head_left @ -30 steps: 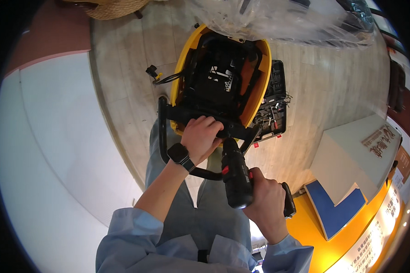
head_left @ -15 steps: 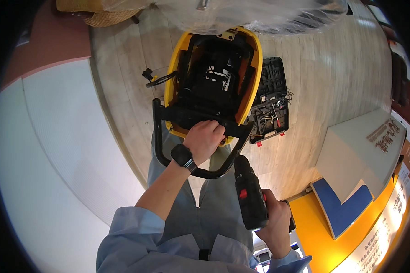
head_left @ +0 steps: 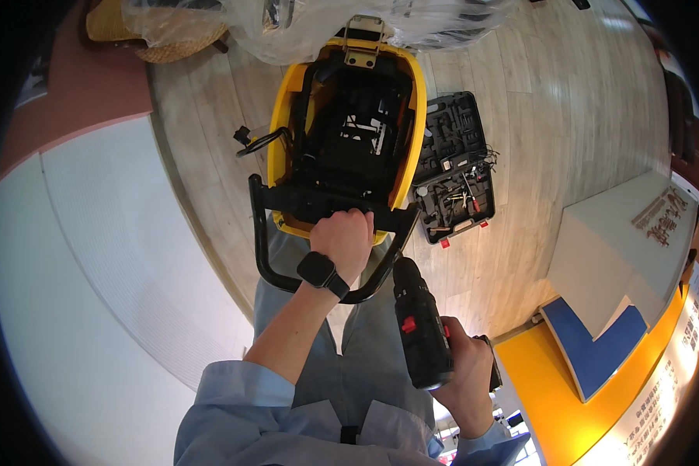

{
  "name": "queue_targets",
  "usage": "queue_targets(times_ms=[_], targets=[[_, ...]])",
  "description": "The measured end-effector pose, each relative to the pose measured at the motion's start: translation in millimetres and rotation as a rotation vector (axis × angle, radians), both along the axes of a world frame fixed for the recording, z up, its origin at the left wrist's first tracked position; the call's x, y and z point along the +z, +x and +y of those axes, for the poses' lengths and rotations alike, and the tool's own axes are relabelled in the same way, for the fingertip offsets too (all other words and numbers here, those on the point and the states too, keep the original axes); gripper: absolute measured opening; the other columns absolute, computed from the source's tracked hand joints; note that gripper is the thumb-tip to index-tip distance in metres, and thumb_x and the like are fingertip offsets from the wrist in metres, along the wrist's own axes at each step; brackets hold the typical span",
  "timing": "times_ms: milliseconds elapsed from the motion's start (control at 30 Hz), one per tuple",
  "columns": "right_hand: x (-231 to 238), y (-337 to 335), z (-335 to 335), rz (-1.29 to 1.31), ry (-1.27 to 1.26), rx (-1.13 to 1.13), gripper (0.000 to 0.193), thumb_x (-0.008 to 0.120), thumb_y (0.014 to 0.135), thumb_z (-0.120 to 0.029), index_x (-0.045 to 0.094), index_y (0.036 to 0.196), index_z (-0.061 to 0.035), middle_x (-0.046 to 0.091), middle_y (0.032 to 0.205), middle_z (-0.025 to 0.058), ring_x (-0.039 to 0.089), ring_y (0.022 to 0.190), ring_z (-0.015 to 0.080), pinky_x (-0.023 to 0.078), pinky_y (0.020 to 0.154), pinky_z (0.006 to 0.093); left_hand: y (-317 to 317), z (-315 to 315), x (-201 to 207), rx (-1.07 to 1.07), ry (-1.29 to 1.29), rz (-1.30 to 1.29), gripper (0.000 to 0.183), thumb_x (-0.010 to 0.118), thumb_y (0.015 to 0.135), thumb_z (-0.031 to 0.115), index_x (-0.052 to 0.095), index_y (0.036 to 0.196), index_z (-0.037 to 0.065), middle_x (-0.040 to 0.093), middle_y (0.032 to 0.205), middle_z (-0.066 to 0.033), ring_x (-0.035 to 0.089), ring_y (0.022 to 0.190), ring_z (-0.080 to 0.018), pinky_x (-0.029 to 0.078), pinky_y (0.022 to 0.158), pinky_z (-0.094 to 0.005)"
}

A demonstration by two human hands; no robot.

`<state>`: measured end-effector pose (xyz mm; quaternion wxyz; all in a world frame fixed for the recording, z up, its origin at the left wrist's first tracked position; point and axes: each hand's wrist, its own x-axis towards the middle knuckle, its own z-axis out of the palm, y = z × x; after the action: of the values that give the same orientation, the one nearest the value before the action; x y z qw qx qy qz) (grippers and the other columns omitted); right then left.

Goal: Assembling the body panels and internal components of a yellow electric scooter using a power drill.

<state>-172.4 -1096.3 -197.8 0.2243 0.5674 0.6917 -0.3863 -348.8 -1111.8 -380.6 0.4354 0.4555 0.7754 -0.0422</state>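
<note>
In front of me is a yellow-shelled machine with an open black interior. A looped black tube handle stands at its near end, joined by a flat black crossbar. My left hand, with a black watch on its wrist, is closed at the crossbar, its fingers curled down; what they grip is hidden. Low on the right, my right hand is wrapped round a black cordless drill with red buttons. The drill's front end points at the handle's right side, close to the tube; whether it touches I cannot tell.
An open black tool case with assorted tools lies on the wood floor right of the machine. A black cable sticks out left. Plastic-wrapped stuff lies beyond. A white platform flanks the left, a yellow-and-blue display the right.
The view has shifted slightly, so the machine sits further left and a metal hinge at its far end shows more. My left hand stays at the crossbar; the drill stays beside the handle.
</note>
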Motion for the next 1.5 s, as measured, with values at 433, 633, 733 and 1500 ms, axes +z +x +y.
queue_targets(times_ms=[433, 633, 733, 1500], targets=[[-3, 1, 2, 0.008, 0.022, -0.028, 0.035, 0.073, 0.072, -0.018, 0.063, 0.103, -0.0057, 0.066, 0.067, 0.0152, 0.067, 0.062, 0.036, 0.052, 0.061, 0.0393, -3, -8, -3, -0.103, 0.111, 0.011, 0.043, 0.051, 0.098, 0.038, 0.068, 0.072, 0.008, 0.068, 0.069, -0.015, 0.068, 0.065, -0.0347, 0.056, 0.061, -0.044], [-4, 7, 2, -0.007, -0.01, -0.016, 0.042, 0.074, 0.071, -0.022, 0.061, 0.108, -0.0062, 0.068, 0.07, 0.0155, 0.069, 0.065, 0.0347, 0.053, 0.062, 0.0409, -3, -10, 0, -0.044, 0.114, 0.055, 0.044, 0.051, 0.098, 0.041, 0.068, 0.073, 0.008, 0.067, 0.067, -0.0151, 0.068, 0.064, -0.0344, 0.055, 0.059, -0.044], [-5, 7, 2, -0.009, -0.021, -0.031, 0.042, 0.074, 0.071, -0.022, 0.061, 0.108, -0.0061, 0.069, 0.071, 0.0156, 0.069, 0.065, 0.0349, 0.054, 0.063, 0.0412, -3, -19, -7, 0.12, 0.332, 0.028, 0.04, 0.053, 0.097, 0.04, 0.065, 0.082, 0.006, 0.068, 0.071, -0.0155, 0.068, 0.068, -0.0339, 0.055, 0.061, -0.0443], [-11, 29, -4, 0.09, -0.004, -0.098, 0.04, 0.074, 0.076, -0.028, 0.061, 0.107, -0.0057, 0.067, 0.068, 0.0128, 0.068, 0.06, 0.0309, 0.053, 0.057, 0.0383, 5, -5, 1, -0.002, 0.08, 0.228, 0.036, 0.056, 0.097, 0.035, 0.068, 0.077, 0.007, 0.068, 0.068, -0.0155, 0.066, 0.065, -0.0351, 0.053, 0.062, -0.0431]])
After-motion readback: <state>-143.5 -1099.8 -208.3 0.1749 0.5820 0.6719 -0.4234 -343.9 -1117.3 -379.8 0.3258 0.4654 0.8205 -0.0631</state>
